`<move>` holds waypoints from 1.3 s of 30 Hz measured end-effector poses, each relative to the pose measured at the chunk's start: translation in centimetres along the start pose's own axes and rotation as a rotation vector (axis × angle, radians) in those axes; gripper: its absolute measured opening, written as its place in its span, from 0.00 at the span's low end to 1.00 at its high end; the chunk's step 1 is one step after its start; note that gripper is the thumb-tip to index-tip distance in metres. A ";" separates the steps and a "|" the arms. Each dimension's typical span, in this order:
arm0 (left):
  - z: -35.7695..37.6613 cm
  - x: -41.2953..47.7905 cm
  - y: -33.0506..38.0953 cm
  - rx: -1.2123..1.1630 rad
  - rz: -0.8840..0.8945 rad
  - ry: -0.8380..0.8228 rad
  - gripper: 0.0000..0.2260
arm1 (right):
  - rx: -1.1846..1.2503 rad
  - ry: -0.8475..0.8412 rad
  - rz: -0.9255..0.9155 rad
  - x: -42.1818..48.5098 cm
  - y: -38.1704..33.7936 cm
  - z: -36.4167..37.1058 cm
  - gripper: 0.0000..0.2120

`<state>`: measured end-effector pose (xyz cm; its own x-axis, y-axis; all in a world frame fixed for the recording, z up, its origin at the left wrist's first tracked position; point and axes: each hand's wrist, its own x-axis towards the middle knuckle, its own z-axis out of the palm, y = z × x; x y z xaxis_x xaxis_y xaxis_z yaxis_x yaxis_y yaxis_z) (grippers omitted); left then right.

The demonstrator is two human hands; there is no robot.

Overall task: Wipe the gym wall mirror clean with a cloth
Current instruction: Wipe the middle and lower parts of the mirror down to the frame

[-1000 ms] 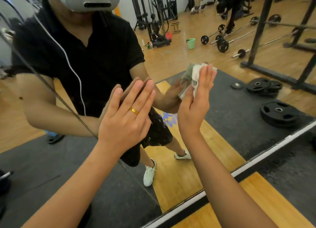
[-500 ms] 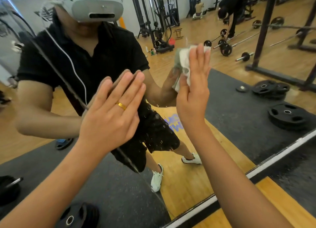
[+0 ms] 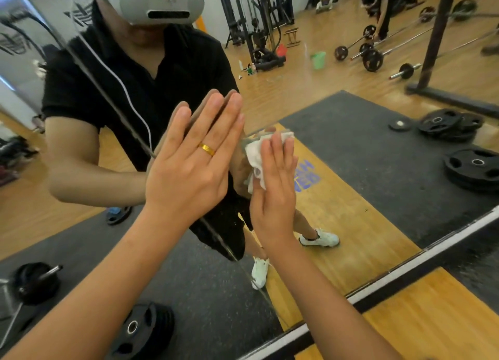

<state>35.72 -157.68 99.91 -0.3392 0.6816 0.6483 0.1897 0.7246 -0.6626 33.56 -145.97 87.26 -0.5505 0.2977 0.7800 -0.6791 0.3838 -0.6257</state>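
The wall mirror (image 3: pixel 351 149) fills most of the head view and reflects me and the gym behind. My left hand (image 3: pixel 194 159), with a gold ring, lies flat against the glass with straight fingers. Just to its right, my right hand (image 3: pixel 272 186) presses a crumpled white cloth (image 3: pixel 253 154) onto the mirror with straight fingers. The cloth shows above and to the left of the fingers; the rest of it is hidden under the palm.
A white bottom frame (image 3: pixel 405 262) edges the mirror above the wooden floor (image 3: pixel 421 313). A vertical seam (image 3: pixel 216 235) between mirror panels runs under my hands. Reflected weight plates (image 3: pixel 475 168), barbells (image 3: pixel 372 57), a green bucket (image 3: pixel 318 60) and a bending person (image 3: pixel 383 5) lie behind me.
My right hand has slid the cloth down and to the left on the glass, close beside my left hand. The left hand has stayed flat on the mirror.
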 end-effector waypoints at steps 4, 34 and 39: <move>0.1 0.3 -0.1 -0.002 0.003 0.030 0.21 | 0.003 0.021 0.015 -2.3 -1.2 2.2 0.23; 0.0 -0.4 -0.2 0.002 0.005 0.029 0.24 | -0.189 -0.114 -0.032 -9.9 3.1 1.8 0.33; 0.1 -0.5 0.0 -0.004 -0.002 0.029 0.24 | -0.095 -0.089 0.020 -10.0 0.8 3.9 0.27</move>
<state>35.80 -158.07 99.58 -0.3127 0.6827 0.6604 0.1926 0.7264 -0.6597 36.62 -152.05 78.89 -0.6071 0.2288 0.7610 -0.6208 0.4612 -0.6339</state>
